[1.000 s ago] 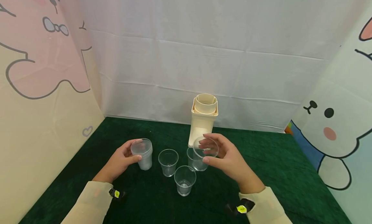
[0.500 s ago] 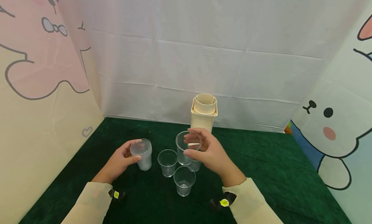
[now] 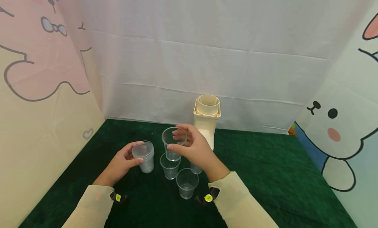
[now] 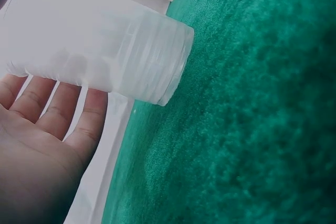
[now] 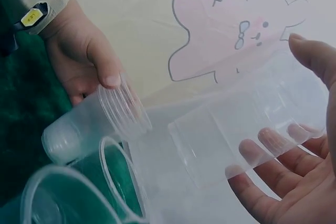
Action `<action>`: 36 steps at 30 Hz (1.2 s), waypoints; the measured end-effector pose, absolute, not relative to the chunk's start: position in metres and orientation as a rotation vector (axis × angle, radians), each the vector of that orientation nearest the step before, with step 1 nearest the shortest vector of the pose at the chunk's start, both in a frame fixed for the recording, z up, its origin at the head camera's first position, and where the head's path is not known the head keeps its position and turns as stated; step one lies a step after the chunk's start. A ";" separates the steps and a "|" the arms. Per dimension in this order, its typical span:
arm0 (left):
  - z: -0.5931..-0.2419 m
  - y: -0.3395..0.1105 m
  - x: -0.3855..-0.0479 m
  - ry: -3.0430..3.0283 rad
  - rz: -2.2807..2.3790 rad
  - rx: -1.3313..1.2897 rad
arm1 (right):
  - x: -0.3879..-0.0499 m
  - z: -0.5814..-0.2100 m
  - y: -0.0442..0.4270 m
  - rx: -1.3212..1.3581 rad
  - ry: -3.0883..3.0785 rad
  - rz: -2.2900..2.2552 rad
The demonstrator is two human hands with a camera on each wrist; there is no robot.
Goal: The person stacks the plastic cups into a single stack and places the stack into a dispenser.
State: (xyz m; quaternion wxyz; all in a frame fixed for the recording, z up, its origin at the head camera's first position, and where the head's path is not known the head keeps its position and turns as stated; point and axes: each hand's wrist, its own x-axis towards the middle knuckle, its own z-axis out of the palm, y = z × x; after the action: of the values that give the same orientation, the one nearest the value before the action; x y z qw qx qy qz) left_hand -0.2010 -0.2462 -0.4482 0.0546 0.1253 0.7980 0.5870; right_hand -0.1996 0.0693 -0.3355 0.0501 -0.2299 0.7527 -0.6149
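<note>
We note the left hand gripping a cup stack; the right hand grips a single cup, raised between the hands. Three cups stand near the right hand.

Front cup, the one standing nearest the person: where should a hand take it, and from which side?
I'd grip the front cup around its outer wall just below the rim, coming from the near side. It stands upright and widens toward the mouth, so the flare should help resist slipping down. The left cup and back cup crowd its far side.
</note>
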 end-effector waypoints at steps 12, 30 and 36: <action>-0.450 -0.248 -0.198 2.434 1.773 0.352 | -0.204 -0.328 0.031 -0.663 2.286 -1.825; -0.445 -0.246 -0.199 2.446 1.746 0.336 | -0.205 -0.325 -0.005 -0.726 2.349 -1.717; -0.445 -0.246 -0.200 2.452 1.738 0.346 | -0.207 -0.330 -0.011 -0.701 2.310 -1.745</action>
State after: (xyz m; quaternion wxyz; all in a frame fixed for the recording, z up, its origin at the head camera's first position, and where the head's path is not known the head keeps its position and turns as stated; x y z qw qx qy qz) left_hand -0.1999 -0.2462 -0.4452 0.0580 0.1143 0.8090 0.5736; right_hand -0.2071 -0.0105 -0.3295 0.0813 -0.2347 0.7729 -0.5839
